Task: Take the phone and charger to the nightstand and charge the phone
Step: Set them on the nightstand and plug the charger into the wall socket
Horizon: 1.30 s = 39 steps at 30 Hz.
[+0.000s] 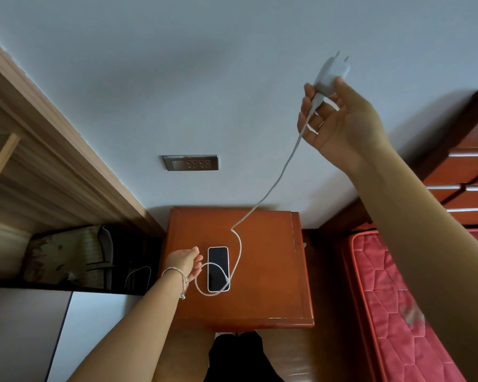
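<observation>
Nightstand (268, 271) carries the phone (218, 268) near its left edge. My right hand (340, 125) grips the charger (332, 71) aloft. My left hand (184, 261) is at the cable (273, 186); I cannot tell its grip.

A bedroom is shown. A red quilted mattress (398, 304) is seen beside a wooden nightstand (260, 271), with a wall socket (190, 162) above.
</observation>
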Available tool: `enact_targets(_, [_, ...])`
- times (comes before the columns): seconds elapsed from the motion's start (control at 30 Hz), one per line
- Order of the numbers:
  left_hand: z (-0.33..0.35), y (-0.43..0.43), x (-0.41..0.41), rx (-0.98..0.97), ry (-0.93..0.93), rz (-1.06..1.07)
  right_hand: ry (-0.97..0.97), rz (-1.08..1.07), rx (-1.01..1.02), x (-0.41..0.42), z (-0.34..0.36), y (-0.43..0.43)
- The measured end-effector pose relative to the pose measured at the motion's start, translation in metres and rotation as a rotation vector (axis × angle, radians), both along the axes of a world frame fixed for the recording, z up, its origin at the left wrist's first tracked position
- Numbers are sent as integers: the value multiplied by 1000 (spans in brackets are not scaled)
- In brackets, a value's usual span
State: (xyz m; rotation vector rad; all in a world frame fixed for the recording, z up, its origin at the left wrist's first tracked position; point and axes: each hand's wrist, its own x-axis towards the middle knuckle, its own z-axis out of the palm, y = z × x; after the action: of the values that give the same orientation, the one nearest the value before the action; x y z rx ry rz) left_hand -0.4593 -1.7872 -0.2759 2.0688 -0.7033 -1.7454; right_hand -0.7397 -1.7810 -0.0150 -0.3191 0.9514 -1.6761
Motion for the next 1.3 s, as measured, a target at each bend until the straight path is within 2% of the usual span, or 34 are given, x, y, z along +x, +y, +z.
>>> enact_targets(0.13, [26, -23, -14, -91, 124, 6, -5, 28, 3, 4, 4, -6])
enact_targets(0.3, [62, -37, -39, -226, 247, -108, 16, 87, 35, 15, 2, -13])
enact_targets(0.53, [92, -29, -67, -445, 305, -503, -25, 137, 17, 26, -1, -25])
enact_targets(0.7, [101, -22, -79, -511, 345, -684, -43, 174, 39, 26, -11, -31])
enact_targets(0.9, [89, -17, -53, -594, 303, -589, -61, 191, 95, 33, -33, -44])
enact_targets(1.07, [81, -29, -31, -615, 281, -634, -60, 239, 210, 55, -62, -55])
enact_targets(1.3, [66, -53, 0, -606, 299, -654, -97, 179, 314, 80, -107, -79])
